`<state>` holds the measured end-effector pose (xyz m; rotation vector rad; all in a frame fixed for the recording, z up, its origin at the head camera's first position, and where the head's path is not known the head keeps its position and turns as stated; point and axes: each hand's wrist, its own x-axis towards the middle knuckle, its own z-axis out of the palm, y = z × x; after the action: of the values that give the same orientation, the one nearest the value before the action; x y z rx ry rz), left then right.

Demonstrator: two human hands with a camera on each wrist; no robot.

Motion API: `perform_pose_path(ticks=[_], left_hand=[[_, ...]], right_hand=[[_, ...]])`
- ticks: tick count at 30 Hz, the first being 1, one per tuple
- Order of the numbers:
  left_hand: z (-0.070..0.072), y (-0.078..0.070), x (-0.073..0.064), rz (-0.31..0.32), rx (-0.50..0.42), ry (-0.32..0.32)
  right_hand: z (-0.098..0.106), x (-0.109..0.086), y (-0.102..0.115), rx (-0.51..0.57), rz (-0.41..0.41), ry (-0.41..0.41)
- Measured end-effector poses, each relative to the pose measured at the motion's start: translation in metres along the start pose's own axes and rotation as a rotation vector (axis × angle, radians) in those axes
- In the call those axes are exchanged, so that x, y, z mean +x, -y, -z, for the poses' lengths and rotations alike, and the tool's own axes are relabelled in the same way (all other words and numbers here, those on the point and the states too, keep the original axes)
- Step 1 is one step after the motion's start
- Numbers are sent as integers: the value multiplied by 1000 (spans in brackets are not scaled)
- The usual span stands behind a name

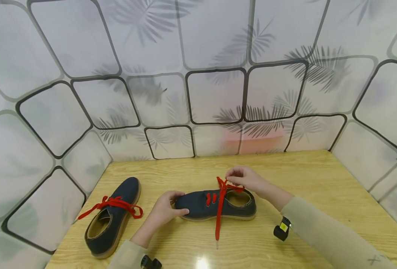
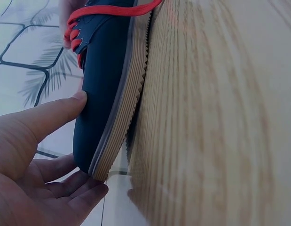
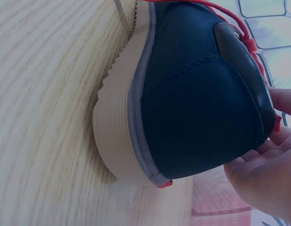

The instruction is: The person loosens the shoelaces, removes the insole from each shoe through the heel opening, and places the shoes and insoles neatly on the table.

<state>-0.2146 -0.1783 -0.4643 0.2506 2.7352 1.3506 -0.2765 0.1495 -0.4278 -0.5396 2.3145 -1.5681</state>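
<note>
A navy blue shoe (image 1: 198, 211) with a pale ribbed sole lies lengthwise on the table, toe to the left. My left hand (image 1: 166, 209) holds its toe; in the left wrist view the thumb (image 2: 65, 110) presses the upper while the other fingers curl round the tip. A red shoelace (image 1: 221, 205) is tied in a bow over the tongue, and one end with a metal tip hangs toward me. At the far side of the ankle opening, my right hand (image 1: 245, 178) pinches part of the lace. The heel (image 3: 201, 117) partly hides those fingers in the right wrist view.
A second navy shoe (image 1: 117, 220) with a red lace (image 1: 119, 203) stands at the table's left edge, toe pointing away. The wooden table (image 1: 269, 243) meets patterned cloth walls (image 1: 215, 97) at the back and sides.
</note>
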Motion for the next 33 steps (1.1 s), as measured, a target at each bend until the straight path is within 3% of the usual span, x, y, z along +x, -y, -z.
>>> perform_pose_path(ticks=[17, 26, 33], left_hand=[[0, 3, 1, -12, -29, 22], [0, 2, 1, -5, -15, 15], [0, 3, 1, -11, -17, 12]], right_hand=[[10, 2, 5, -85, 5, -115], [6, 0, 13, -90, 25, -120], [2, -4, 15, -57, 63, -75]])
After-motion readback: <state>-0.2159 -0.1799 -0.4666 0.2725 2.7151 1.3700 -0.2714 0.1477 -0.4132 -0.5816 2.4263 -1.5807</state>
